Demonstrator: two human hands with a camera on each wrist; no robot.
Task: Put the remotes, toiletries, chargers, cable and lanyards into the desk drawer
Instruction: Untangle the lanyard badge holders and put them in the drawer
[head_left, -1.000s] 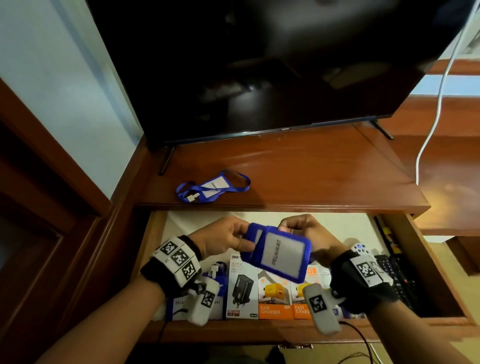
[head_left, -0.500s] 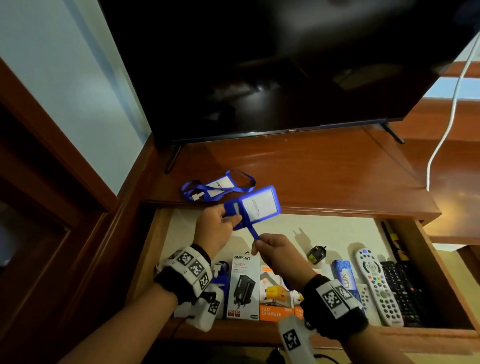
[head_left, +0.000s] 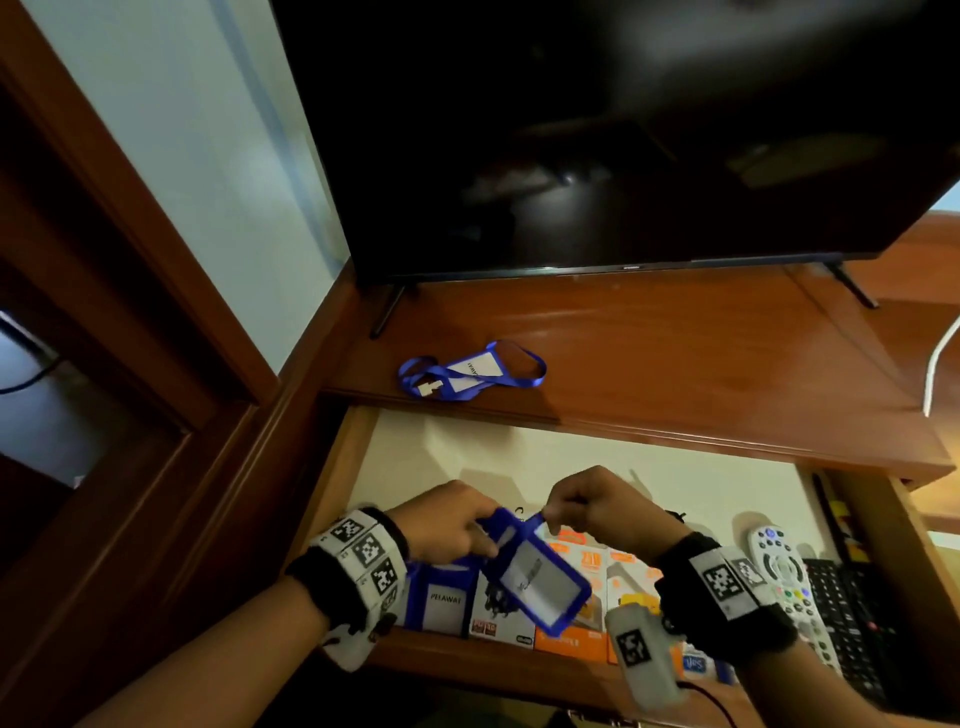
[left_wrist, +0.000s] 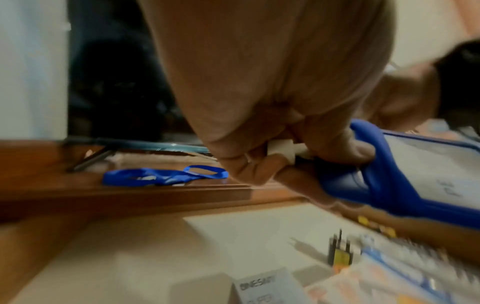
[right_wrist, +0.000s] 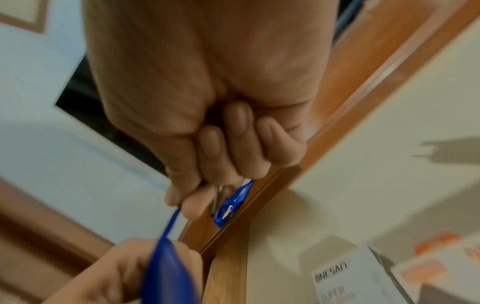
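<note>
Drawer stock: we count boxed chargers (head_left: 571, 597), grey and black remotes (head_left: 789, 587), one blue badge lanyard (head_left: 441, 603); our left hand (head_left: 447, 530) and right hand (head_left: 597, 506) pinch a second blue-framed badge lanyard (head_left: 540, 577) over it; a third blue ribbon lanyard (head_left: 470, 371) remains on the brown wooden surface (head_left: 675, 364).

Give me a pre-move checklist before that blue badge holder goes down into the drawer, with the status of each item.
1. Left hand grips the badge holder at its strap end: ok.
2. Right hand pinches the holder's top edge: ok.
3. Drawer open under the holder: ok.
4. Free spot to lay it flat: not ok in front, where charger boxes and another badge lie; the pale floor behind them is bare.
5. Strap fully gathered in the left hand: cannot tell, fingers hide it.
6. Nothing left on the desktop: not ok, one lanyard lies there.
</note>
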